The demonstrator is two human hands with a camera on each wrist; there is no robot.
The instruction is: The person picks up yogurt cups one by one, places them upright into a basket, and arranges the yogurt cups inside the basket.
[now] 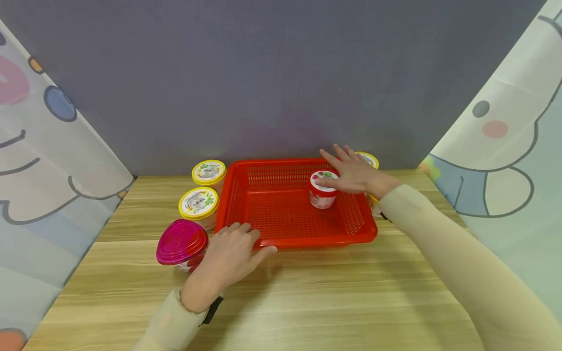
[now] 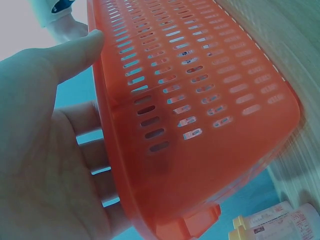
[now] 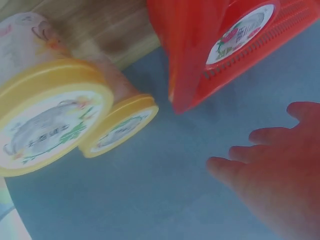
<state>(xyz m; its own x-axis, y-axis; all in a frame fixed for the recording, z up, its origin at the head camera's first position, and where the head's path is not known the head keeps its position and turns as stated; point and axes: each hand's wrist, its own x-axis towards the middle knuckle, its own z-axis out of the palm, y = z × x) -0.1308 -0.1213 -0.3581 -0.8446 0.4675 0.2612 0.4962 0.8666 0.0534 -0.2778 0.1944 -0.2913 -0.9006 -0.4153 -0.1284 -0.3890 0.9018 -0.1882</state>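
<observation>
A red plastic basket (image 1: 290,241) with slotted walls sits on the wooden table. My left hand (image 1: 230,251) holds its front left corner, fingers over the rim and thumb outside, as the left wrist view also shows. Inside the basket, toward the right, stands a paper cup with a red lid (image 1: 322,201). Fingers spread, my right hand (image 1: 353,173) is above the basket's right side; its thumb overlaps the cup's lid in the head view. The right wrist view shows this hand (image 3: 275,160) apart from basket and cups, holding nothing.
Left of the basket stand two yellow-lidded cups (image 1: 198,204) and a tub with a magenta lid (image 1: 182,242). More yellow-lidded cups (image 3: 55,117) stand by the basket's right side, partly hidden by my right arm in the head view. A grey wall (image 1: 281,83) rises behind.
</observation>
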